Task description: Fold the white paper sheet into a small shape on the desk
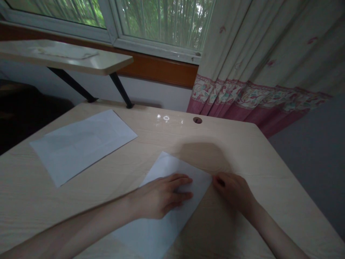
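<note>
A white sheet of paper (172,219) lies slantwise on the light wood desk in front of me. My left hand (167,196) rests on it with the fingers stretched out and a little spread. At the sheet's far right corner, my right hand (233,189) has thumb and forefinger pinched together on the paper's tip. The left forearm crosses over the near part of the sheet and hides some of it.
More white paper (83,145) lies on the desk (269,201) at the left. Behind it stands a raised shelf (88,59) on black legs. A cable hole (197,120) sits near the back edge. A curtain (242,90) hangs beyond the desk, beside a window.
</note>
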{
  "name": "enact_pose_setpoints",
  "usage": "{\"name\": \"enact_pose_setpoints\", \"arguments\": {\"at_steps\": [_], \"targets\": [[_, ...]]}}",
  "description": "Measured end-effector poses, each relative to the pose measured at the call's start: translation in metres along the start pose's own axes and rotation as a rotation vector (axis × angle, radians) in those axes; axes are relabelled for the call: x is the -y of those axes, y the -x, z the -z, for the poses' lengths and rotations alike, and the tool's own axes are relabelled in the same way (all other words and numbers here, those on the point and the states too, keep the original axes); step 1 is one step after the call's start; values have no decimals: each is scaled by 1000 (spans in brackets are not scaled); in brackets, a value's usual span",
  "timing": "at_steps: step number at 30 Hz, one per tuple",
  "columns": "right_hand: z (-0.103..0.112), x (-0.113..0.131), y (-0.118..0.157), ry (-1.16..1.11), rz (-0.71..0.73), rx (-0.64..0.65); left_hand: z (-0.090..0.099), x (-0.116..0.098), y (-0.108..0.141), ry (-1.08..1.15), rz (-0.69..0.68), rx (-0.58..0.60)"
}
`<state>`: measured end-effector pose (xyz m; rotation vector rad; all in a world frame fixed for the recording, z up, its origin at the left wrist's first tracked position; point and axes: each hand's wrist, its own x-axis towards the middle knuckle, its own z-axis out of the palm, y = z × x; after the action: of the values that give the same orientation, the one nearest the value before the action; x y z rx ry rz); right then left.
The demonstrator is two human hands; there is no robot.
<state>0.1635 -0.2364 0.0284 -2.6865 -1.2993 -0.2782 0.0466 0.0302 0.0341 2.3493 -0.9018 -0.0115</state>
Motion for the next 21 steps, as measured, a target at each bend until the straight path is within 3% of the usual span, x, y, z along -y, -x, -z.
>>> {"name": "enact_pose_setpoints", "arguments": {"at_steps": [4, 12, 17, 21], "targets": [[0, 19, 7, 2, 19, -5, 1, -1, 0, -22, 4, 20], [-1, 69, 28, -269, 97, 108, 1, -1, -1, -35, -3, 35], [3, 76, 30, -372, 92, 170, 1, -1, -2, -16, -9, 23], [0, 66, 27, -334, 85, 166, 1, -1, -1, -9, 6, 20]]}}
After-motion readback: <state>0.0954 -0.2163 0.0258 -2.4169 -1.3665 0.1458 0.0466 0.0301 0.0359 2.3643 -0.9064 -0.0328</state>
